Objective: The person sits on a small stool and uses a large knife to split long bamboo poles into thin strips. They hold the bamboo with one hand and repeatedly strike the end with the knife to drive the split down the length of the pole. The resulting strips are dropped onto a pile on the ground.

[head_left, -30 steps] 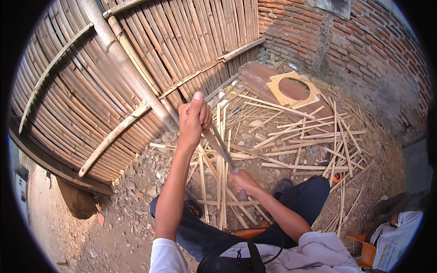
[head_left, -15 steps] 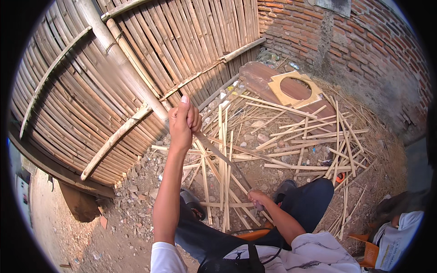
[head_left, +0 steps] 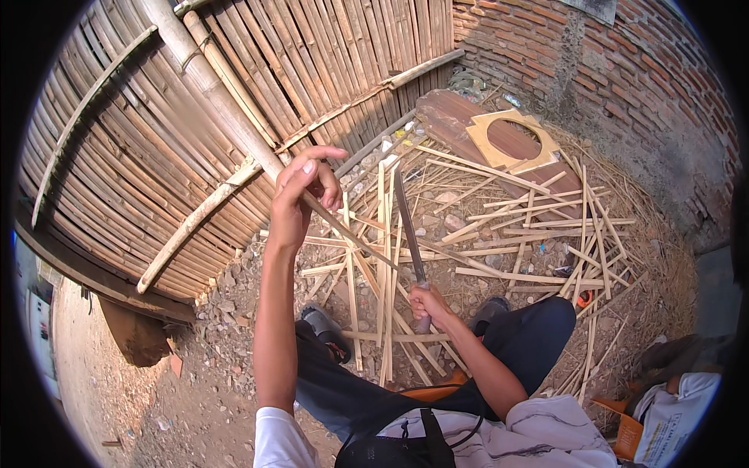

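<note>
Raised in front of me, my left hand [head_left: 304,191] pinches one end of a thin bamboo strip [head_left: 349,233] between thumb and fingers, its index finger stretched out. The strip slants down to the right and ends close to the machete. In my right hand [head_left: 430,306] is the handle of a long machete [head_left: 408,226], gripped low between my knees. Its dark, narrow blade points up and away from me, over the scattered pale bamboo strips [head_left: 384,281]. Whether the blade touches the held strip I cannot tell.
A bamboo fence [head_left: 148,179] stands at the left, a brick wall [head_left: 655,86] at the far right. A brown board [head_left: 452,117] lies on the rubble, with a wooden panel with a round hole [head_left: 477,142] on it. Bags [head_left: 679,421] sit at lower right.
The machete has swung from pointing toward my left hand to nearly upright, and my right hand has moved up and left. My left index finger has straightened; the strip now shows clear of the blade.
</note>
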Motion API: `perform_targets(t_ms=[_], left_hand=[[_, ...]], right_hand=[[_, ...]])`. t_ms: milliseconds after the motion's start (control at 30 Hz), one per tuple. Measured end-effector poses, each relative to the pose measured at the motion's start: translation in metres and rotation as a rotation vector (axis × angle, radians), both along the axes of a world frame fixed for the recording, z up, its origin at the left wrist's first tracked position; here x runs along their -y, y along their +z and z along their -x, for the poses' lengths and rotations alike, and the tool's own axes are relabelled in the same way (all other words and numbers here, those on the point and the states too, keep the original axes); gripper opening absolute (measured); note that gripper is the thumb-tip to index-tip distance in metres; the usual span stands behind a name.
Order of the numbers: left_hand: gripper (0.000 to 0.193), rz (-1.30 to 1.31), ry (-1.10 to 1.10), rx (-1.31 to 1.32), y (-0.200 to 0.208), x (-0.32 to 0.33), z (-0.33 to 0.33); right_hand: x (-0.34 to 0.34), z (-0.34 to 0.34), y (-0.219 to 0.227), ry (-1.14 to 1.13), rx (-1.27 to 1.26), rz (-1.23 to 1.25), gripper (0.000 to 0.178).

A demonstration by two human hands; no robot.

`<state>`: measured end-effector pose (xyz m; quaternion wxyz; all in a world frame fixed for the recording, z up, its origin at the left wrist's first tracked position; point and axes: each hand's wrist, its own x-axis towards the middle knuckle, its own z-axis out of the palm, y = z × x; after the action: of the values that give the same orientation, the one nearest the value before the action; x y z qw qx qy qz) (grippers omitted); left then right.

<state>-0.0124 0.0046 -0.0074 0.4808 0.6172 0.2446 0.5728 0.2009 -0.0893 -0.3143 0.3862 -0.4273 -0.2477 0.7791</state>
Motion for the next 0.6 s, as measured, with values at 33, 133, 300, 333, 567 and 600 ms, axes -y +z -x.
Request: perform_targets(t_ms=[33, 133, 300, 333, 567, 600], left_hand=[[0.028, 0.037, 0.069, 0.053, 0.002, -0.001, -0.001], [0.015, 0.119, 0.195, 0.143, 0.004, 0.002, 0.002], [0.013, -0.019, 0.138, 0.254, -0.004, 0.008, -0.015], [0.013, -0.030, 0.156, 0.238, -0.005, 0.007, -0.020], [0.016, 0.006, 0.283, 0.282, -0.007, 0.009, -0.039], [0.016, 0.007, 0.263, 0.299, -0.007, 0.009, -0.044]], right_hand=[[0.002, 0.003, 0.010, -0.006, -0.006, -0.017, 0.019], [0.009, 0.012, 0.024, -0.009, 0.058, -0.050, 0.022], [0.030, 0.038, 0.061, 0.031, 0.196, -0.054, 0.026], [0.033, 0.043, 0.066, 0.055, 0.208, -0.070, 0.027], [0.027, 0.059, 0.087, -0.012, -0.025, -0.114, 0.018], [0.027, 0.061, 0.068, -0.011, 0.004, -0.121, 0.016]])
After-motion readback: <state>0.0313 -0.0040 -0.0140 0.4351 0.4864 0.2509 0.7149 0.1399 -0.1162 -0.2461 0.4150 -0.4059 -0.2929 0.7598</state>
